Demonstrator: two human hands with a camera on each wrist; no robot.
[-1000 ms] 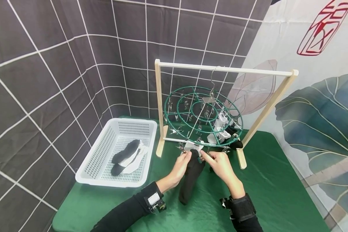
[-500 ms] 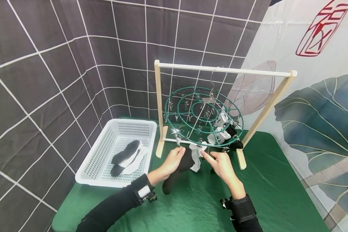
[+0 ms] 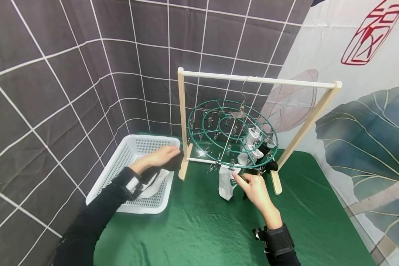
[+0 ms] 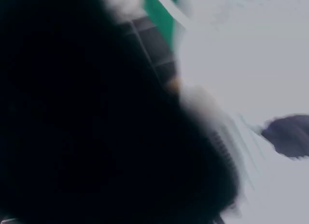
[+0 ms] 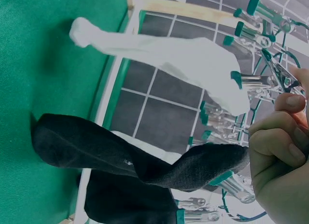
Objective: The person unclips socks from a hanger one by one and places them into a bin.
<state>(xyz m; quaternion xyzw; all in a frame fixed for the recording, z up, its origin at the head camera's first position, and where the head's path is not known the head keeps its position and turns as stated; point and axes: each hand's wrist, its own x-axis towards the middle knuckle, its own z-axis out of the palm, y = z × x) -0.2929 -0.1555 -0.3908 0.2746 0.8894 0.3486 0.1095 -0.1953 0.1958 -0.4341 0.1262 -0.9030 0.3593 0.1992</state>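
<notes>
My left hand [image 3: 161, 154] is over the white basket [image 3: 177, 142], with a blurred black sock [image 3: 177, 162] hanging from its fingers. A black shape fills much of the left wrist view, apparently that sock. My right hand [image 3: 256, 190] stays at the near rim of the round green hanger [image 3: 197, 149], thumb and finger pinching a metal clip [image 5: 284, 74]. Just left of it, a white sock [image 3: 227, 184] hangs by a clip. In the right wrist view a black sock [image 5: 82, 142] hangs below the white one. White and grey socks [image 3: 156, 186] lie in the basket, partly hidden by my arm.
A wooden stand with a white top bar [image 3: 216, 75] carries the hanger by its hook. Several bare clips [image 3: 210, 122] dangle from the rings. White and black socks [image 3: 252, 147] hang at the hanger's right side. The green cloth [image 3: 193, 236] covers the table.
My left hand has moved left from the hanger's front to above the basket, taking the black sock along. The white sock now hangs in full view. My right hand has barely moved.
</notes>
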